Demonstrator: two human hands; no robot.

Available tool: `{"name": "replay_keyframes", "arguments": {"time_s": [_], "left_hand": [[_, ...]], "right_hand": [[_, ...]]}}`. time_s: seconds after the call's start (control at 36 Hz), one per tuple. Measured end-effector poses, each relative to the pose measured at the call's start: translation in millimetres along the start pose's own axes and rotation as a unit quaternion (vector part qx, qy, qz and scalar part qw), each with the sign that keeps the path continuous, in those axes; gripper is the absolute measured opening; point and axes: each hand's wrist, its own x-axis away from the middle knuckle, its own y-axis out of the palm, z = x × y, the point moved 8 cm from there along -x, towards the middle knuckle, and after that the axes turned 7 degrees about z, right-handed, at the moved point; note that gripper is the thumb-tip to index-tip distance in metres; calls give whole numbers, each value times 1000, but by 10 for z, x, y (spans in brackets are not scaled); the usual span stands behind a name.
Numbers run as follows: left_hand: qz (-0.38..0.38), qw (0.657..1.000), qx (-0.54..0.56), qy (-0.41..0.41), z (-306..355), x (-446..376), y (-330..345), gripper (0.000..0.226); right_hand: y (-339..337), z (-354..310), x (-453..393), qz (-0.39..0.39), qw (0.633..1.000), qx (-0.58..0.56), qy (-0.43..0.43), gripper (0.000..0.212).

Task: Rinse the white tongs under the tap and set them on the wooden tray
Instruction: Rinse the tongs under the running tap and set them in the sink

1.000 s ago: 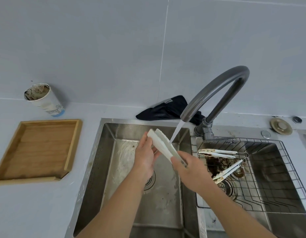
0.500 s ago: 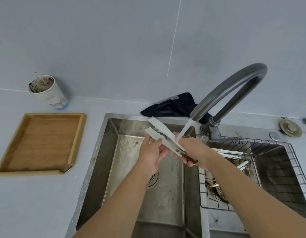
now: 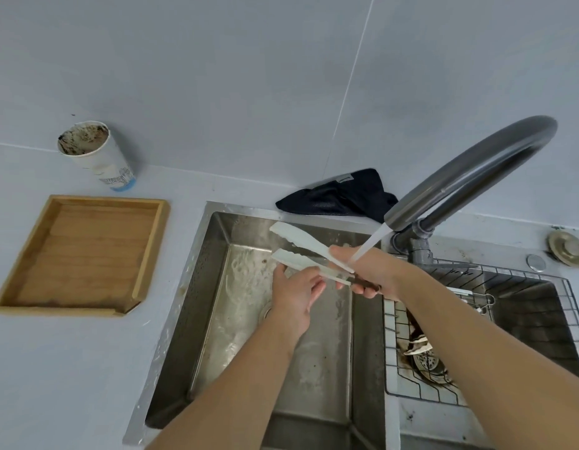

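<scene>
The white tongs are held above the left basin of the sink, their two arms spread apart and pointing away from the tap. The handle end is gripped in the curled fingers of the right hand, onto which the water stream falls. The lower arm is touched by the loosely spread fingers of the left hand. The wooden tray lies on the table left of the sink.

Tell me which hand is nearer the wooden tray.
Left. The left hand is over the left sink basin, on the side of the wooden tray; the right hand grips the white tongs farther right, under the tap.
</scene>
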Motion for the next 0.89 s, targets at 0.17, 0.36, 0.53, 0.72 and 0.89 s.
{"name": "replay_keyframes", "arguments": {"time_s": [0.17, 0.36, 0.53, 0.72, 0.89], "left_hand": [[47, 999, -13, 15, 46, -71, -86, 51], [92, 995, -44, 19, 47, -113, -73, 22], [84, 991, -108, 12, -8, -54, 68, 8], [-40, 990, -132, 10, -153, 70, 429, 26], [47, 977, -200, 51, 16, -64, 188, 13]], "right_hand": [[5, -36, 58, -7, 999, 32, -26, 54], [-86, 106, 190, 32, 998, 54, -17, 65], [-202, 316, 318, 45, 999, 13, -17, 66], [-375, 478, 384, 82, 996, -30, 5, 65], [-296, 579, 490, 68, 996, -52, 16, 67]]}}
